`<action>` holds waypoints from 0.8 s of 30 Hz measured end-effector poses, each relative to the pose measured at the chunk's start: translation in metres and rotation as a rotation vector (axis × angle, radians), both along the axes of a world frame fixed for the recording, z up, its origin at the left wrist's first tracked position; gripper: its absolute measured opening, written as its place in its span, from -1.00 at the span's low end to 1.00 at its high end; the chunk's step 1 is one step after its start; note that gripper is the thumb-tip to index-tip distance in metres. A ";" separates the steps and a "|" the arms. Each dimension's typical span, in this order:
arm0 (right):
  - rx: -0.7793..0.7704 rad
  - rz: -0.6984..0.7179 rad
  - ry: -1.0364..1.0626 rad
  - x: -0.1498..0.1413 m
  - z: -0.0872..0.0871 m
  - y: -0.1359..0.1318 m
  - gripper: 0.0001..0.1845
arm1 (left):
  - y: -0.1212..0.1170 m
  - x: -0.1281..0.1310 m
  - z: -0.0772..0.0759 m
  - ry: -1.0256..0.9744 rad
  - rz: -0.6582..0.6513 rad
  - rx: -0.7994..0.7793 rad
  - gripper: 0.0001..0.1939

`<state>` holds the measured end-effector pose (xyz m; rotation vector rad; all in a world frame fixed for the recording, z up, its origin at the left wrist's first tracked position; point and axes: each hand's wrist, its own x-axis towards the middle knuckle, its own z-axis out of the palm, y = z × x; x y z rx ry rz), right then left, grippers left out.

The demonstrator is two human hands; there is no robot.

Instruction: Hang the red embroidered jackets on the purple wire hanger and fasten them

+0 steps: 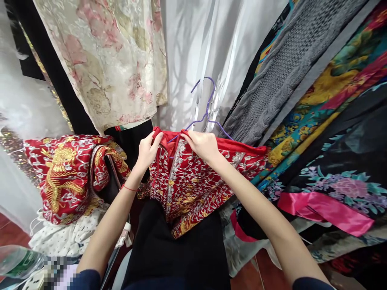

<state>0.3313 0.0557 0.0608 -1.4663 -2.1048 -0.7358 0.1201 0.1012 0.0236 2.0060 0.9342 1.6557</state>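
Note:
A red embroidered garment (193, 181) with silver and gold patterns hangs over my lap, its plain red upper edge spread between my hands. My left hand (148, 149) pinches that edge at the left. Farther right, my right hand (202, 144) grips the same edge between thumb and fingers. A purple hanger (207, 112) sits behind and partly inside the garment, its hook pointing up. Its lower bar is mostly hidden by the cloth. Neither hand visibly grips the hanger.
Another red embroidered garment (65, 177) lies folded at the left on white dotted cloth (69, 235). A floral cream cloth (121, 60) hangs at the back left, and white curtains (187, 48) behind. Grey knitwear (290, 68) and colourful clothes hang right. A plastic bottle (19, 261) lies lower left.

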 end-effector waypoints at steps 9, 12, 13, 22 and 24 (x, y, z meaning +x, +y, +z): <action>-0.052 -0.010 -0.174 0.007 0.003 -0.004 -0.53 | -0.007 -0.016 0.001 0.248 -0.153 0.019 -0.68; -0.050 0.098 -0.266 0.005 0.012 -0.008 -0.66 | -0.006 -0.012 0.000 0.211 -0.085 0.055 -0.74; -0.009 0.145 -0.278 0.003 0.015 -0.008 -0.65 | -0.007 -0.010 0.000 0.200 -0.064 0.059 -0.75; 0.013 0.266 -0.198 -0.023 0.011 0.026 -0.52 | -0.026 -0.008 -0.002 0.176 -0.023 0.090 -0.71; 0.017 0.202 -0.160 -0.029 0.009 0.031 -0.47 | -0.024 -0.006 -0.005 0.154 -0.022 0.091 -0.67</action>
